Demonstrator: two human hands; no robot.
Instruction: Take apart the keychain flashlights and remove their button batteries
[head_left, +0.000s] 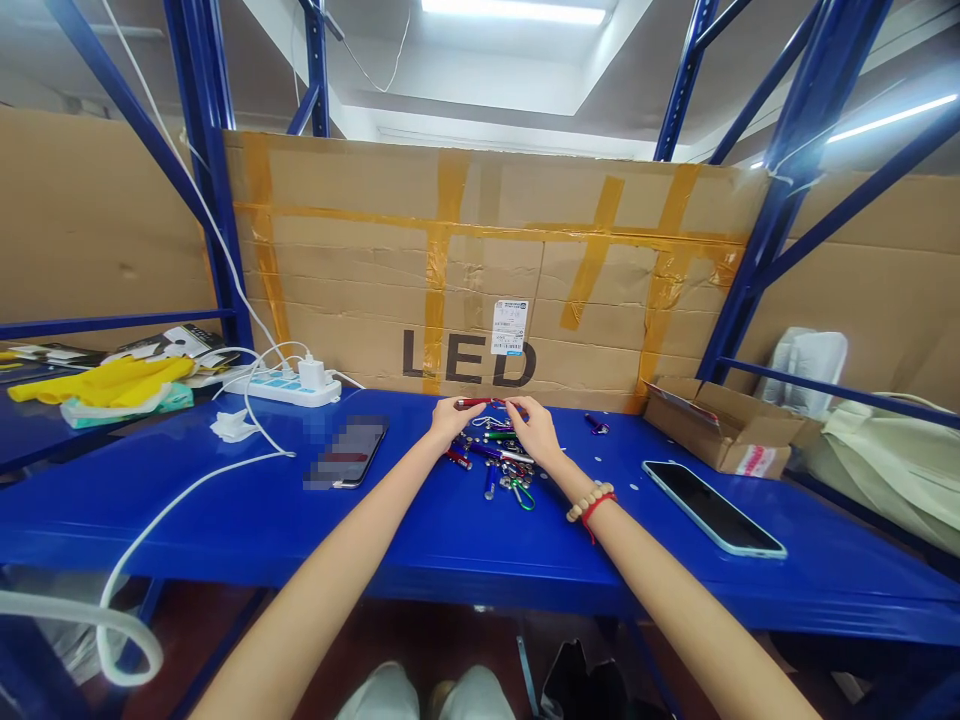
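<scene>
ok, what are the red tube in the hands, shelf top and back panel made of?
Red tube: likely anodised metal, glossy coloured sheen, too small to confirm.
Shelf top: probably painted steel, smooth blue with light glare.
Back panel: corrugated cardboard, creased brown, taped.

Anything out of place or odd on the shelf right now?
Left hand and right hand pinch a red light over the pile. One stray light lies apart to its right; a white cable droops off the shelf edge.

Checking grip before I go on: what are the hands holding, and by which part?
One slim red keychain light, level above the pile of lights: the left hand pinches one end, the right hand the other.
</scene>
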